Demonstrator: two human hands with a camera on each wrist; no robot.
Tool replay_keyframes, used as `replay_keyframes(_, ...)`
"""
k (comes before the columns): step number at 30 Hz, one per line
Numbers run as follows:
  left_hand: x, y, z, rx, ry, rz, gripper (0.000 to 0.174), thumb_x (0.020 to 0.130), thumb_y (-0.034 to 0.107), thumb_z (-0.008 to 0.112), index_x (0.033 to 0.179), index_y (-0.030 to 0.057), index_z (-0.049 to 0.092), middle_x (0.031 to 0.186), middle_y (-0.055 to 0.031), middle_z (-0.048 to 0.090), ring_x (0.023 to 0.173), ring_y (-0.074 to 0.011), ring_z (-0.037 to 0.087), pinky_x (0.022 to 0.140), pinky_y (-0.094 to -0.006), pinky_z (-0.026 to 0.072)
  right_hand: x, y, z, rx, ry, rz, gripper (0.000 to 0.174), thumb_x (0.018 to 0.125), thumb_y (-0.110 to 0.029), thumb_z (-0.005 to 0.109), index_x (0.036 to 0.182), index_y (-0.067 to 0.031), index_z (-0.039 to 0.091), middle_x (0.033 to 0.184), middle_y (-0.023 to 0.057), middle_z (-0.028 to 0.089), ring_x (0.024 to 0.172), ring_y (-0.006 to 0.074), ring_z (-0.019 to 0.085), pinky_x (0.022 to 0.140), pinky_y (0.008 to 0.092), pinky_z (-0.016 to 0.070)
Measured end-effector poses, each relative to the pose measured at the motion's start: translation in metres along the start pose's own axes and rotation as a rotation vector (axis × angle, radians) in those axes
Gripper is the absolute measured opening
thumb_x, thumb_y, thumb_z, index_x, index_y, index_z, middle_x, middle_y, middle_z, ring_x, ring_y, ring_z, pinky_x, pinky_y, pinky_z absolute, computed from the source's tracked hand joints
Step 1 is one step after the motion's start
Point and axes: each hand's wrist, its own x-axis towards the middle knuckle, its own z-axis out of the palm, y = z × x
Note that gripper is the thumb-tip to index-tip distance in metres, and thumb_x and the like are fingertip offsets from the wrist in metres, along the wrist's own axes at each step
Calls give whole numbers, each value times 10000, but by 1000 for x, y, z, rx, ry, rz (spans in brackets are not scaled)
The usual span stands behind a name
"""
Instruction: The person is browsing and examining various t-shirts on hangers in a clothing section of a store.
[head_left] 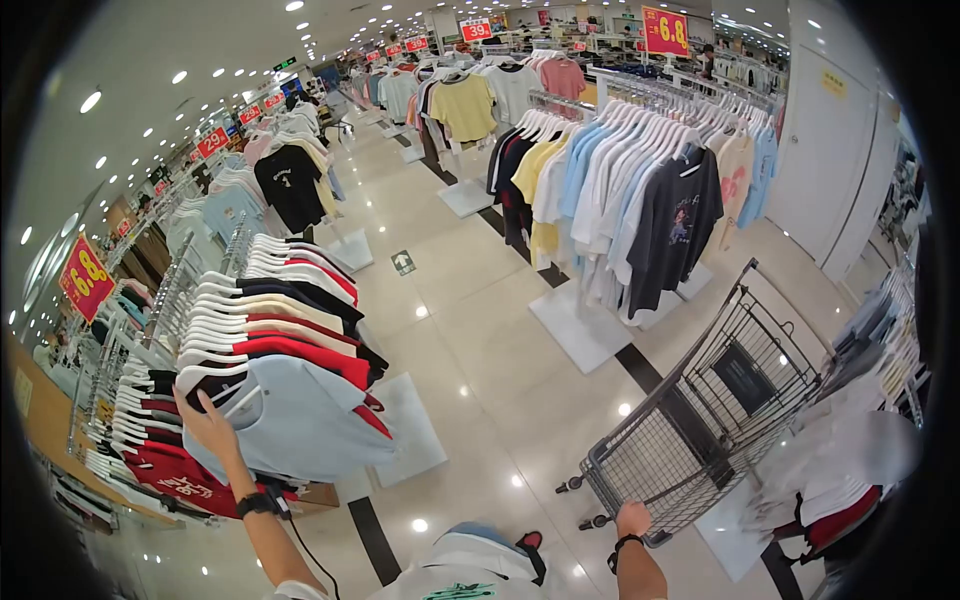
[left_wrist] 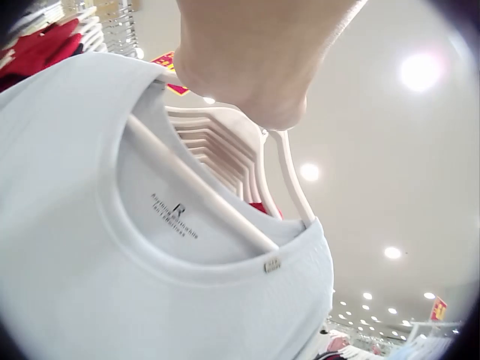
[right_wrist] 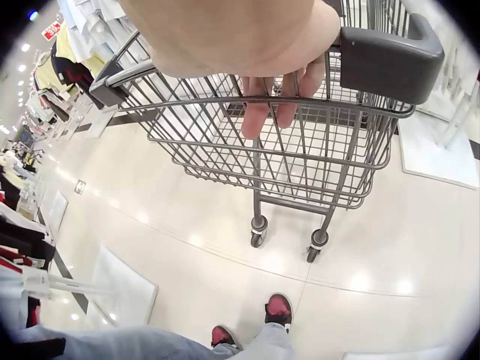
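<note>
A light blue T-shirt (head_left: 310,415) hangs on a white hanger (left_wrist: 289,176) at the near end of the left rack. My left hand (head_left: 212,430) grips the top of that hanger. In the left wrist view the shirt's round neckline faces the camera, with the hanger bar crossing it, while the heel of my hand (left_wrist: 247,67) hides the hook. On the other side, my right hand (head_left: 632,518) holds the end rim of a grey wire shopping cart (head_left: 703,432). Its fingers (right_wrist: 255,118) curl over the top wires in the right wrist view.
Red, black and cream garments (head_left: 300,345) crowd the left rack behind the shirt. Across the tiled aisle stands another full clothes rack (head_left: 610,190) on white base plates (head_left: 580,325). More clothes (head_left: 850,450) hang close at right. A cable (head_left: 315,555) trails from my left wrist.
</note>
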Motion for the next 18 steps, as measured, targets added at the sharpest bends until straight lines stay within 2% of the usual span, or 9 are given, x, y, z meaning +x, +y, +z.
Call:
replay_keyframes(5,-118,-16,-12,223,15,-46,660,1105,374,472,1583,-57,328,1647,-268,332,1522,-414,328,1245,-491,268,47,13,-18,-8,-21,-13,499,1014,-351,481,885,22,787,897,225,769,842,397,754,789,495,594)
replay_keyframes(7,-194,-49,-3,362,-67,-58,656,1101,347,476,1593,-52,305,1659,-264,307,1528,-419,308,1247,-500,260,57,9,-41,10,-55,18,507,1021,-361,477,895,21,785,910,224,769,845,392,752,788,495,594)
replay_keyframes(9,-277,-35,-5,373,-204,-203,655,1062,214,525,1583,-95,276,1641,-294,321,1514,-428,328,1236,-485,290,73,18,-49,15,-89,60,515,1028,-371,473,906,21,784,924,223,770,849,386,751,788,494,594)
replay_keyframes(10,-328,-42,-10,469,-374,-217,722,994,153,590,1585,-96,258,1623,-313,335,1497,-450,338,1232,-491,288,82,21,-49,1,-57,23,520,1036,-378,468,921,19,784,927,220,770,845,381,748,784,493,593)
replay_keyframes(11,-354,-14,-27,494,-773,-455,698,1011,226,570,1566,-102,303,1624,-311,332,1487,-434,360,1217,-509,312,91,25,-48,-11,-27,-16,525,1044,-385,464,936,17,784,929,216,769,842,375,746,780,491,593)
replay_keyframes(12,-430,-64,-30,450,-1022,-172,687,989,246,603,1517,-128,372,1553,-327,428,1399,-450,469,1164,-510,380,100,28,-50,-16,-27,-11,525,1044,-385,464,936,17,784,929,216,769,842,375,746,780,491,593)
replay_keyframes(13,-481,-91,-14,528,-1523,-386,594,987,273,612,1454,-79,506,1472,-300,536,1300,-465,552,1121,-538,415,111,30,-54,-37,-65,-5,533,1050,-398,462,946,14,785,923,206,769,839,374,743,779,492,592)
replay_keyframes(14,-488,-84,-13,523,-1525,-385,594,987,273,612,1454,-79,506,1472,-300,536,1300,-465,552,1121,-538,415,124,32,-57,-56,-100,2,541,1055,-411,461,957,10,786,917,196,770,836,373,741,778,492,592)
replay_keyframes(18,-518,-33,-2,380,-1712,-701,454,998,242,601,1345,-50,576,1348,-243,621,1148,-394,626,1002,-496,478,164,41,-78,-91,-107,11,552,1062,-425,457,976,7,789,924,186,770,840,375,737,799,481,591)
